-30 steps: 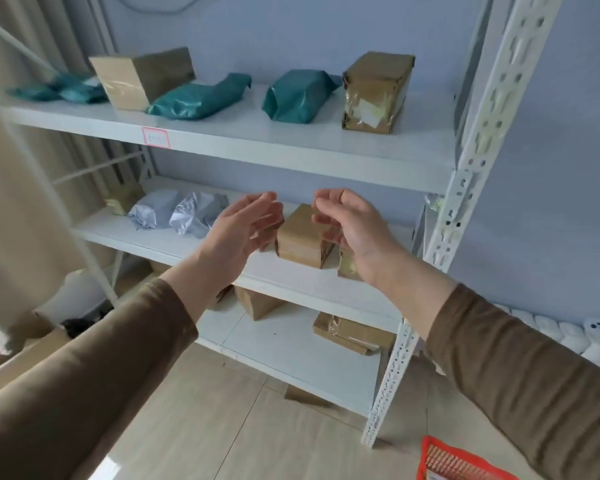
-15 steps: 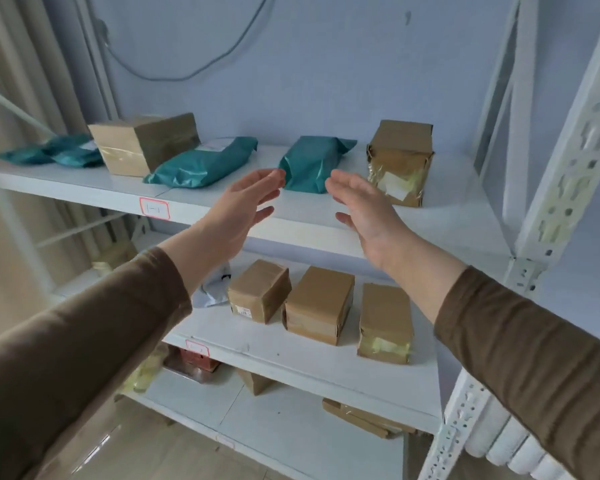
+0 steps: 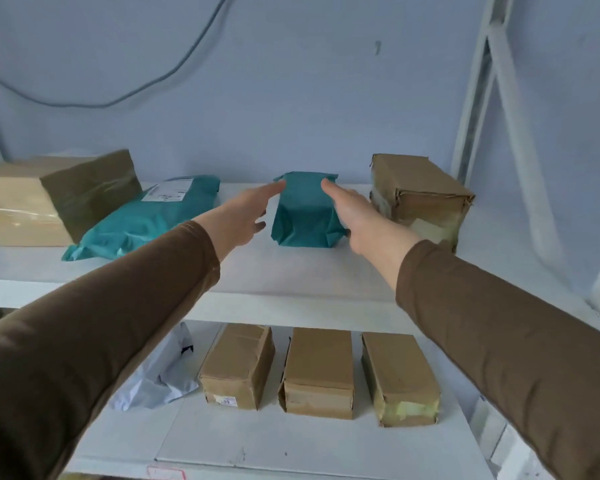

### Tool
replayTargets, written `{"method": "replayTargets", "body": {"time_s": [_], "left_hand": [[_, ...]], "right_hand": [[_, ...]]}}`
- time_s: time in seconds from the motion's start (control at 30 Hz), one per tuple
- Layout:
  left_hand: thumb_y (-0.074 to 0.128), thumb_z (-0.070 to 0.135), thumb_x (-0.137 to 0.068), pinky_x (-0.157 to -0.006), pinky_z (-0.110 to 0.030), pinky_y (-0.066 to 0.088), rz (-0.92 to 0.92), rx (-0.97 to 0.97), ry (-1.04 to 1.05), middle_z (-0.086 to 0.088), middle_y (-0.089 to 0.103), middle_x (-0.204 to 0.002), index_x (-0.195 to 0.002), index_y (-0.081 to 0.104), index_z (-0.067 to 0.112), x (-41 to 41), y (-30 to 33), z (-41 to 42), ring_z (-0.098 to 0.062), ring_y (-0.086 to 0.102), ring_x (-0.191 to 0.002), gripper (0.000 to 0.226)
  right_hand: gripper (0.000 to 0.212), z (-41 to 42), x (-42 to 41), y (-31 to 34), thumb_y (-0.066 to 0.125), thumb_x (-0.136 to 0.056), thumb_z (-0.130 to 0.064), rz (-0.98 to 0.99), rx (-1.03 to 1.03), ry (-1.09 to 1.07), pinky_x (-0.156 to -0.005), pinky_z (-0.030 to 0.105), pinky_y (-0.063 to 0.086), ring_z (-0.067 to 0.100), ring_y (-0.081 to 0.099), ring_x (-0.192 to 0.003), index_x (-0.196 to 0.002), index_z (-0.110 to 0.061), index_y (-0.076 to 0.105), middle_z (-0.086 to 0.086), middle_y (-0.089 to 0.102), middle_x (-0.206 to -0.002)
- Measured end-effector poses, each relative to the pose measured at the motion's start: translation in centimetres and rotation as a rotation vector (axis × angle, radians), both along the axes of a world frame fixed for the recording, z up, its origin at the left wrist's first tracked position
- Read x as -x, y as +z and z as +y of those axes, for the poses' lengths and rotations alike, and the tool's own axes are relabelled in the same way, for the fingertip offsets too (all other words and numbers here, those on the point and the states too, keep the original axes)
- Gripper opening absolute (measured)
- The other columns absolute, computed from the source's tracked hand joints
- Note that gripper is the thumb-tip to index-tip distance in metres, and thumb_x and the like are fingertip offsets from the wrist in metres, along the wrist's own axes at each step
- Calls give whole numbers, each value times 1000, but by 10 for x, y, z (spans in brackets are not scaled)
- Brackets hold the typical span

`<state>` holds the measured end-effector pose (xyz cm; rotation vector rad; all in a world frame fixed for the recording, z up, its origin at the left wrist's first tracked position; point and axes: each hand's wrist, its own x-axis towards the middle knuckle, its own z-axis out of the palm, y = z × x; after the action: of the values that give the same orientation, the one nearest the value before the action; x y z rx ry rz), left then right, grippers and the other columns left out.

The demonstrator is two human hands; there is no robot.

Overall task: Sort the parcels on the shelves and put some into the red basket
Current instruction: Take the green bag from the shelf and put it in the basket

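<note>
My reference is the upper shelf point(image 3: 291, 282), a white board that carries every parcel within reach of this step. At the left end of the upper shelf stands a large taped brown box point(image 3: 52, 199), and a flat teal mailer bag point(image 3: 146, 220) with a white label lies against it. At the right end of the upper shelf stands a worn brown carton point(image 3: 420, 199). Between the mailer and the carton, near the back of the upper shelf, sits my target, the small teal parcel point(image 3: 305, 213), upright and crumpled at its base. Below the upper shelf three brown boxes point(image 3: 317, 372) lie in a row beside a grey poly bag point(image 3: 160, 379); they are not part of this step. The red basket is not in view. My left hand point(image 3: 243, 216) is at the parcel's left side and my right hand point(image 3: 357, 216) at its right side, both with fingers extended and relaxed, holding nothing; I cannot tell whether the fingertips already touch the wrapping. Procedure, as I judge it: bring both palms in evenly against opposite sides, low enough to catch the bulk and not the loose top fold. The wrapper looks soft, so I expect it to yield; press firmly, then lift straight up before drawing it toward me. Keep my right wrist off the worn carton, which stands just beside the parcel.
</note>
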<state>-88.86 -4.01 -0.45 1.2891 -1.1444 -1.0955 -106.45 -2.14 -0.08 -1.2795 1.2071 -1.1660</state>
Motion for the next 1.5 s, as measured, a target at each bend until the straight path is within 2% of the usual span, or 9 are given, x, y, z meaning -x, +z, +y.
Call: {"method": "replayTargets", "body": {"time_s": [0.1,0.2,0.4,0.57,0.7,0.97,1.13,1.33,1.5], "left_hand": [[80,56,-77,-115,-44,43,45,-64,-62,-7,42,-155,-149,43,15,-9,-5,-31,-27,48,-138,91],[78,57,-77,-93,-38,57,85,-97,-118,-6,56,-137,-142,52,12,-9,-12,-45,-26,62,-112,83],[73,38,-93,-102,-42,56,132,-76,-164,-10,76,-116,-125,66,8,2,-22,-20,-28,73,-109,45],[68,28,-98,-92,-39,60,227,91,-183,-10,69,-129,-142,51,14,15,-28,41,-28,71,-113,49],[70,17,-96,-82,-32,60,311,274,-231,-10,64,-135,-145,45,18,25,-32,105,-26,71,-113,54],[68,14,-97,-96,-39,57,291,458,-278,-7,58,-143,-143,43,25,41,-56,227,-26,61,-129,53],[69,20,-95,-98,-46,56,356,413,-292,-9,61,-140,-140,44,27,54,-71,271,-27,65,-125,53],[55,50,-99,-95,-47,59,554,194,-276,-8,71,-132,-142,56,23,69,-78,290,-28,71,-115,52],[53,39,-96,-86,-44,61,742,226,-357,-9,78,-105,-102,83,17,78,-106,294,-25,74,-93,38]], "right_hand": [[51,-11,-10,-3,51,-102,-53,11,-58,-87,-71,28,38,16,49,-94,-139,-19,51,-3,53,-116],[58,-13,-17,-6,53,-101,-53,-20,-93,-110,-87,30,36,17,47,-106,-144,-15,50,0,54,-130],[26,4,-18,-13,62,-100,-41,-71,-77,-69,-61,26,47,13,65,-81,-111,-17,65,3,73,-111],[30,34,-5,-29,72,-92,-40,-154,45,-34,-103,49,53,24,68,-110,-114,-27,57,2,71,-118],[42,85,14,-33,75,-90,-32,-168,192,26,-103,52,54,23,68,-113,-126,-31,52,-2,69,-124],[66,198,49,-67,72,-83,-27,-57,490,131,-101,43,57,14,56,-130,-139,-43,40,-19,52,-143],[75,248,60,-85,70,-84,-23,22,560,192,-91,29,59,-1,59,-120,-147,-36,32,-37,55,-126],[74,291,64,-83,69,-87,-52,164,688,121,-116,41,43,8,39,-145,-151,-33,36,-14,39,-155],[69,321,62,-73,62,-97,-44,318,780,139,-112,8,31,-2,33,-146,-157,-33,30,-17,37,-158]]}}
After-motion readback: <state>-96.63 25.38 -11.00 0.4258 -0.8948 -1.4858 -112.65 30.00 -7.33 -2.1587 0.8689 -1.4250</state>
